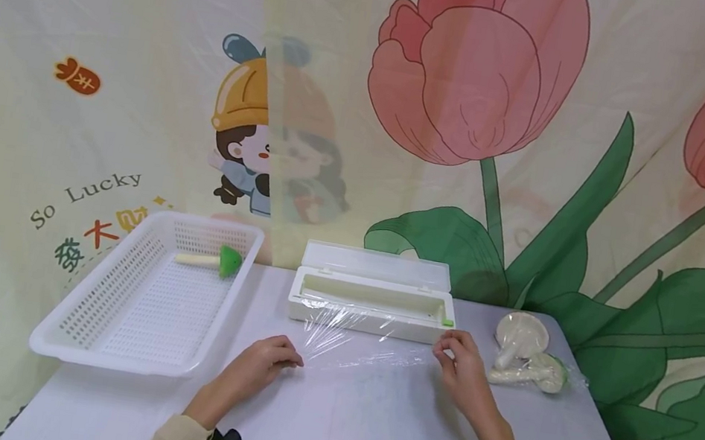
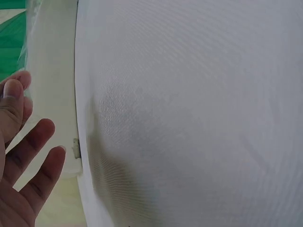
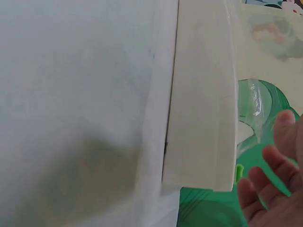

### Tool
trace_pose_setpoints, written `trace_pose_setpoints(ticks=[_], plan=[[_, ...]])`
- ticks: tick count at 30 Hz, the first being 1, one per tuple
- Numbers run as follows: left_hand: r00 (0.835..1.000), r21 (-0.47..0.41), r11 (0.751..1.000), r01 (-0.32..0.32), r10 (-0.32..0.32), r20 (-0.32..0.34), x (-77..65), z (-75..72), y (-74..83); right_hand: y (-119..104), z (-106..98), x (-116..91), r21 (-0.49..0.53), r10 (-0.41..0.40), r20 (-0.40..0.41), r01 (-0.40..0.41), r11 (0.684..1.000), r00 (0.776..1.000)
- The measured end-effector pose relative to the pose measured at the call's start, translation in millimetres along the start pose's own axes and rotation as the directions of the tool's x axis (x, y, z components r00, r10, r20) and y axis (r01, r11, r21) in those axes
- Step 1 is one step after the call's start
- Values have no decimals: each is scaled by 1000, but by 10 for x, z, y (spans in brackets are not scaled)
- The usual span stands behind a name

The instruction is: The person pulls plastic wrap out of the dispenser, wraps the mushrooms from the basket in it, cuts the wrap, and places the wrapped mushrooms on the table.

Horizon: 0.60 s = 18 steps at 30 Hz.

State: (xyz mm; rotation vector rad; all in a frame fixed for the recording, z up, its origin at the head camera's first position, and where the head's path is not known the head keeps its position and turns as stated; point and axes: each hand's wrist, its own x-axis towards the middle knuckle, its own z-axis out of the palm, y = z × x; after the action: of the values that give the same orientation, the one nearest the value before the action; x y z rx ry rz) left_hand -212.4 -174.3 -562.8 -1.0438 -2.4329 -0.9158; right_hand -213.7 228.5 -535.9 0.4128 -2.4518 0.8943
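Observation:
A sheet of clear cling film (image 1: 369, 343) stretches from the front of a white cling film box (image 1: 372, 324) toward me, above the table. My left hand (image 1: 265, 362) pinches its near left corner between thumb and index finger, with creases fanning out from there; the other fingers are spread in the left wrist view. At the near right corner, my right hand (image 1: 461, 363) pinches the film beside the box's right end, thumb and index meeting in the head view. The box's lid (image 1: 376, 265) stands raised at the back, and a green slider (image 1: 448, 323) sits at its right end.
On the left stands a white perforated basket (image 1: 204, 361) holding a piece with a green head and pale handle (image 1: 228, 263). Several pale pieces in clear film (image 1: 541, 372) lie at the right. A printed curtain (image 1: 328, 6) hangs behind the white table (image 1: 363, 432).

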Motion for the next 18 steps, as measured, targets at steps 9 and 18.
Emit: trace_pose_setpoints(ticks=[9, 18], plan=[[995, 28, 998, -50, 53, -79, -3, -19, 33, -45, -251, -310, 67, -107, -28, 109, 992, 994], [941, 181, 972, -151, 197, -275, 93, -175, 199, -162, -542, -410, 132, -90, -47, 95, 987, 995]])
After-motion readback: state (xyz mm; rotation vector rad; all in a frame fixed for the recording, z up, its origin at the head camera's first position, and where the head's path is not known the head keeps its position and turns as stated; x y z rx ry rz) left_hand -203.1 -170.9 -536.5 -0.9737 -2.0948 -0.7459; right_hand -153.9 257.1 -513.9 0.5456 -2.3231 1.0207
